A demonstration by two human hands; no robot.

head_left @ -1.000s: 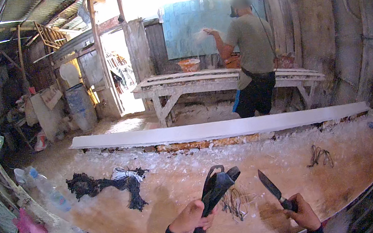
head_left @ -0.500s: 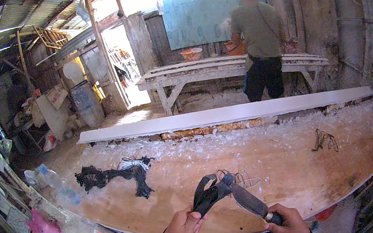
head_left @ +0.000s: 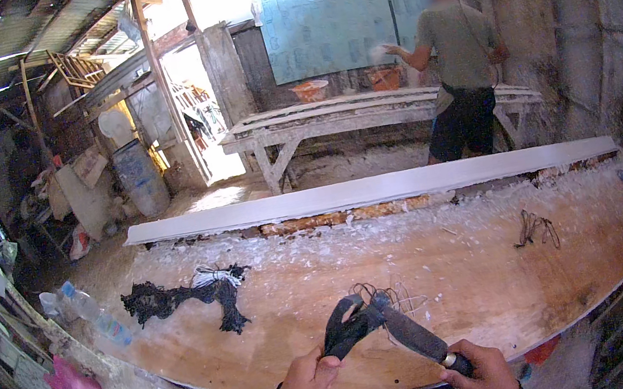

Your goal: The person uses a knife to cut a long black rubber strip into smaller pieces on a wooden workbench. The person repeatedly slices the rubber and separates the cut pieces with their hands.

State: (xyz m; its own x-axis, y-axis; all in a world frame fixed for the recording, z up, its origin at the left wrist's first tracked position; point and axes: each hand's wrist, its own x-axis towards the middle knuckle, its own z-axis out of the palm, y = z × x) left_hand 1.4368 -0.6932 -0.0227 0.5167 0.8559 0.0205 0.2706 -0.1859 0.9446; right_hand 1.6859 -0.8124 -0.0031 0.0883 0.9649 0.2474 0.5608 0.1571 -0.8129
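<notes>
My left hand [head_left: 308, 380] is closed round a looped bundle of black cords [head_left: 345, 330], held above the near edge of a wooden work table [head_left: 461, 285]. In my right hand [head_left: 483, 371] is the black handle of a knife [head_left: 419, 339] with a broad dark blade. The blade points up and left, its tip end at the far end of the bundle. Whether the edge is cutting into the cords, I cannot tell. Thin loose strings [head_left: 401, 299] lie on the table just behind the blade.
Dark knotted cords [head_left: 179, 294] lie at left on the table, a small cord bunch [head_left: 534, 230] at right. A long white strip [head_left: 377, 189] runs along the far edge. A plastic bottle [head_left: 98, 315] stands at left. Beyond, a person [head_left: 458, 60] stands at a whitish bench [head_left: 314, 116].
The person at the back has shifted right, one arm now stretched leftward. My hands, the cord bundle and the knife are almost where they were; the view has shifted slightly.
</notes>
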